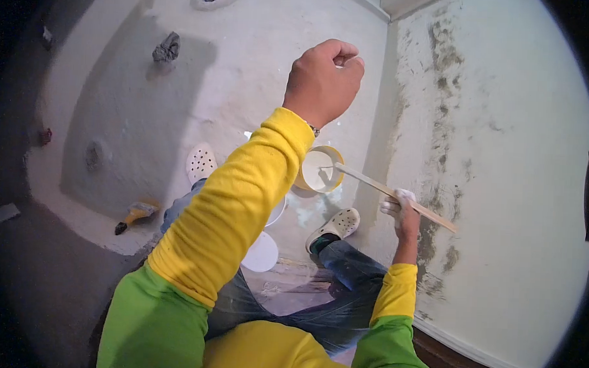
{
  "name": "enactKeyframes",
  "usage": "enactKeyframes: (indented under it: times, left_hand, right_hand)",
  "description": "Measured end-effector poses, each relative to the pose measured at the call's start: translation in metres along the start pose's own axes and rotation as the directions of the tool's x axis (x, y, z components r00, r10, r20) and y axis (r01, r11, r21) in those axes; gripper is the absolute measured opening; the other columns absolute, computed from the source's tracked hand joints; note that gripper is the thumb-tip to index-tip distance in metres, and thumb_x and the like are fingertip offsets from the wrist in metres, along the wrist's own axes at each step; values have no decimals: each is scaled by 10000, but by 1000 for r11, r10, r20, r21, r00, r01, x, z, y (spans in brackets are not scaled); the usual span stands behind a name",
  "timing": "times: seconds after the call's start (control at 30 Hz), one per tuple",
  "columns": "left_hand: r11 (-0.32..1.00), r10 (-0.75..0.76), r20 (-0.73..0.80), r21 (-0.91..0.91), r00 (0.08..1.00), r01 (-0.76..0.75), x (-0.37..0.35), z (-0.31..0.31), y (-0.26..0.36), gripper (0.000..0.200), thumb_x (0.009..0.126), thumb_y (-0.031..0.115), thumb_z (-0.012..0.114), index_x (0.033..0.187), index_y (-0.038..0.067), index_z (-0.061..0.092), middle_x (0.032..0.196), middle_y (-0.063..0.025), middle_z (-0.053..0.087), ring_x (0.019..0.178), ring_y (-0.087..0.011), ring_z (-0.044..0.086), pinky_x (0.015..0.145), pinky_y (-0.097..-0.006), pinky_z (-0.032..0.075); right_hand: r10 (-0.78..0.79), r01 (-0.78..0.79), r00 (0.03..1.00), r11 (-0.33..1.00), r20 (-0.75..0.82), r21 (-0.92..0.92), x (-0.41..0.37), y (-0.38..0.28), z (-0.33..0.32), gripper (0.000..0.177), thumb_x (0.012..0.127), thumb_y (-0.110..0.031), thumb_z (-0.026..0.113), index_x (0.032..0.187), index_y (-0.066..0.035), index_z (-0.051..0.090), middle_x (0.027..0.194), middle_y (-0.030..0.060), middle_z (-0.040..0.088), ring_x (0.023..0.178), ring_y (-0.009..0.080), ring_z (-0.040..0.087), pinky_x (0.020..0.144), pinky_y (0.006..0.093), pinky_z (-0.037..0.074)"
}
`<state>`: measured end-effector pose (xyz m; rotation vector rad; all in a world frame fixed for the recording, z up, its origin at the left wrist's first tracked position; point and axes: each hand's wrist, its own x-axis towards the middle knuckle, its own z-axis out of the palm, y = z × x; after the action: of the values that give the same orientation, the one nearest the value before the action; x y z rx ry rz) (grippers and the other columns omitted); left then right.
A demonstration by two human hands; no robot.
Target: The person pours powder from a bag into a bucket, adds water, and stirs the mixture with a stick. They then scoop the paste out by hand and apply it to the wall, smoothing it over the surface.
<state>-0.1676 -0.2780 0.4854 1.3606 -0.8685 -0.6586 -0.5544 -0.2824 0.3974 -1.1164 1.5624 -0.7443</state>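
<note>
My left hand (325, 80) is raised in front of me, above and beyond the bucket. Its fingers are curled closed; the palm side is turned away, so whether it holds anything is hidden. At the right, my right hand (402, 210), with white smears on its fingers, is closed around a flat wooden stick (372, 182). The stick's far end reaches over the rim of a yellow-edged bucket (340, 178). White paint-like liquid (318, 168) lies inside that bucket, which stands on the floor between my feet.
A round white lid (262, 253) lies near my legs, beside a partly hidden white container (277, 210). A yellow-handled brush (138, 215) rests at the left. A crumpled grey rag (167, 48) lies farther off. The pale wall (502, 191) at right has dark stains.
</note>
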Motion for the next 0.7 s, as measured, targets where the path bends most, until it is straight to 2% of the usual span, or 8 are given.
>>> enactKeyframes:
  times: [0.17, 0.23, 0.3, 0.37, 0.47, 0.6, 0.7]
  left_hand:
    - [999, 6, -34, -42, 999, -7, 4, -7, -2, 301, 841, 238, 624, 1025, 1, 653, 853, -79, 673, 781, -151, 619, 740, -265, 488]
    - [999, 21, -38, -46, 999, -23, 7, -10, -2, 298, 842, 233, 624, 1024, -2, 652, 854, -75, 673, 776, -144, 619, 740, -259, 487]
    - [999, 5, -65, -41, 998, -8, 9, -12, -2, 296, 844, 227, 623, 1028, -4, 650, 859, -73, 674, 769, -135, 625, 740, -251, 488]
    - [998, -9, -65, -61, 998, 5, 9, -14, 0, 292, 836, 235, 615, 1013, 5, 654, 860, -78, 679, 775, -157, 633, 745, -267, 494]
    - [995, -47, -66, -89, 997, 41, 9, -15, 2, 286, 821, 251, 600, 983, 24, 663, 863, -88, 690, 787, -200, 649, 754, -299, 505]
    - [990, -60, -43, -128, 997, 54, 10, -16, 0, 294, 825, 255, 595, 989, 20, 660, 870, -86, 687, 793, -188, 642, 758, -294, 500]
    - [988, -63, -52, -142, 997, 55, 11, -17, -2, 299, 823, 257, 594, 992, 20, 660, 882, -90, 687, 809, -188, 642, 769, -291, 496]
  right_hand:
    - [-45, 51, 997, 995, -62, 90, -39, -46, -34, 242, 897, -205, 561, 1047, -21, 511, 820, 155, 604, 644, 253, 625, 576, 378, 529]
    - [-112, 115, 993, 971, -26, 212, -53, -55, -46, 234, 896, -202, 560, 1051, -35, 503, 810, 162, 609, 634, 256, 622, 555, 380, 509]
    - [-80, 93, 995, 958, -57, 273, -68, -63, -53, 218, 894, -200, 561, 1049, -55, 513, 796, 161, 614, 617, 258, 618, 542, 377, 495]
    - [-119, 136, 990, 948, -74, 289, -76, -66, -60, 182, 912, -204, 529, 1048, -84, 517, 788, 146, 581, 635, 225, 573, 533, 326, 466]
    - [-143, 170, 984, 935, -106, 313, -86, -69, -59, 192, 903, -211, 549, 1048, -89, 519, 778, 127, 567, 623, 205, 546, 520, 304, 442]
    - [-114, 147, 988, 902, -106, 405, -89, -62, -61, 214, 894, -227, 574, 1055, -96, 520, 775, 108, 553, 603, 178, 508, 504, 279, 417]
    - [-30, 109, 983, 889, -182, 444, -87, -60, -52, 233, 890, -255, 594, 1028, -80, 525, 716, 67, 485, 595, 158, 476, 468, 246, 377]
